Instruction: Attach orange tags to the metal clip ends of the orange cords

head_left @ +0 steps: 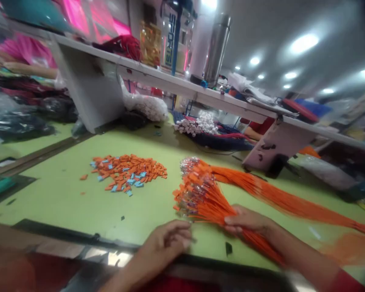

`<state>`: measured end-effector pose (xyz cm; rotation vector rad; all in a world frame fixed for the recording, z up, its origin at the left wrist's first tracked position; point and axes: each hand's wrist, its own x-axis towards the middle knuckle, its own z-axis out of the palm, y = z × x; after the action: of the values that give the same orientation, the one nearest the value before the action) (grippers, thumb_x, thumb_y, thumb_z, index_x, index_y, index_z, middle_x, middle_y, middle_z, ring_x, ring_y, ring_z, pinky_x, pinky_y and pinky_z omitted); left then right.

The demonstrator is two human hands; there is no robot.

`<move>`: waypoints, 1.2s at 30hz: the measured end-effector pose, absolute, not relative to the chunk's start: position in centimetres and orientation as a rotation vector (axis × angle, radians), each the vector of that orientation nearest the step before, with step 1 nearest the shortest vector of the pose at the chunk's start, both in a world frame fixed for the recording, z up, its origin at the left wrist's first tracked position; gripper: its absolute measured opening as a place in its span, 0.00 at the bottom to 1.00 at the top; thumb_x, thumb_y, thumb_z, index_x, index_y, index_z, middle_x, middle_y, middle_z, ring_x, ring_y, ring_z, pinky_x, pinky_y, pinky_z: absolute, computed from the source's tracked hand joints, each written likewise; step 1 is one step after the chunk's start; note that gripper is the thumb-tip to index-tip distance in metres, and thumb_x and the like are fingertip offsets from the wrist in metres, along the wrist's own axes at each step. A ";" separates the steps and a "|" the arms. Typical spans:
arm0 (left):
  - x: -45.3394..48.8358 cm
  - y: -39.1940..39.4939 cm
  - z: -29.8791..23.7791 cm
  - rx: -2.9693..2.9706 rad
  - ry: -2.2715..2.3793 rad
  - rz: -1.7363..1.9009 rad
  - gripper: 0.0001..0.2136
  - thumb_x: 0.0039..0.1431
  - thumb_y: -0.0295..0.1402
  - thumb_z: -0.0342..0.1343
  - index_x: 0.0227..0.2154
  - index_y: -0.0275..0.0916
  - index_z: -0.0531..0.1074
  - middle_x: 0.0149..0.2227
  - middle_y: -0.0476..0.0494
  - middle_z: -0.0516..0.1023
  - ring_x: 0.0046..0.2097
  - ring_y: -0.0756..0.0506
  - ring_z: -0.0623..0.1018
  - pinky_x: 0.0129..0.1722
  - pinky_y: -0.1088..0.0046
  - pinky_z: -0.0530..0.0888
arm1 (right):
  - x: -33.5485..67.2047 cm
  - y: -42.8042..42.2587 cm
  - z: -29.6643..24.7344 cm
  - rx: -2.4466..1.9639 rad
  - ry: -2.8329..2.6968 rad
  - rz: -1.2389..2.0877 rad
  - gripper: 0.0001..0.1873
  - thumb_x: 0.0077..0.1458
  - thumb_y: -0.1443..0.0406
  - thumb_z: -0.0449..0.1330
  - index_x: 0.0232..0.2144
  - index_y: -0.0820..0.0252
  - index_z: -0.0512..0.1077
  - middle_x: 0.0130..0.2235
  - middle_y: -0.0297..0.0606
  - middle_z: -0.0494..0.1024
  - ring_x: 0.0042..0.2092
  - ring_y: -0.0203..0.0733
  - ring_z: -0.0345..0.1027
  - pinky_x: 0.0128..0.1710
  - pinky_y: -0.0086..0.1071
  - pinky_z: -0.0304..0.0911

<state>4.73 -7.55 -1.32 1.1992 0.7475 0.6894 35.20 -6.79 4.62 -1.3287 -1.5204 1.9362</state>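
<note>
Pinched by the right hand (249,221), an orange cord bundle (214,205) is held near the left hand (167,242), whose half-curled grip cannot be made out.

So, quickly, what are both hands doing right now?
Left hand: fingers partly curled near the nearer orange bundle; too blurred to tell whether it grips anything.
Right hand: closed, holding the nearer orange bundle.

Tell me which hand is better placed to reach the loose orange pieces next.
Probably the left hand: it seems free, and sits nearer the pile of orange and blue pieces. The right hand grips an orange cord bundle.
</note>
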 end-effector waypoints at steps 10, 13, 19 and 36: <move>12.7 -8.3 1.4 0.642 0.264 0.685 0.11 0.59 0.36 0.60 0.40 0.37 0.82 0.45 0.35 0.82 0.53 0.35 0.76 0.59 0.55 0.64 | 36.4 -6.5 2.1 -1.086 -1.260 2.188 0.26 0.50 0.51 0.67 0.34 0.73 0.75 0.21 0.33 0.71 0.16 0.24 0.51 0.14 0.21 0.42; 14.0 -7.9 1.6 0.536 0.188 0.725 0.14 0.61 0.38 0.57 0.40 0.33 0.81 0.39 0.34 0.83 0.47 0.34 0.79 0.54 0.53 0.67 | 36.4 -6.4 1.7 -1.044 -1.219 2.217 0.26 0.52 0.51 0.66 0.35 0.74 0.76 0.20 0.35 0.73 0.15 0.24 0.51 0.13 0.21 0.44; 15.8 -7.0 1.1 0.409 0.280 0.838 0.18 0.57 0.43 0.62 0.37 0.28 0.80 0.30 0.36 0.82 0.30 0.41 0.78 0.38 0.64 0.72 | 36.2 -6.4 0.2 -0.978 -1.213 2.259 0.29 0.56 0.48 0.62 0.35 0.75 0.76 0.20 0.40 0.76 0.14 0.27 0.57 0.14 0.22 0.52; 15.4 -7.0 1.2 0.322 0.271 0.851 0.23 0.56 0.43 0.63 0.45 0.26 0.77 0.41 0.30 0.82 0.46 0.31 0.80 0.50 0.54 0.72 | 36.0 -6.7 -0.6 -1.066 -1.080 2.215 0.34 0.58 0.42 0.56 0.38 0.73 0.75 0.28 0.50 0.81 0.27 0.44 0.77 0.26 0.31 0.69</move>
<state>15.38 -7.05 1.21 0.3218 0.2714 0.8509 36.04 -6.69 -0.63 -1.0656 -1.0795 2.2151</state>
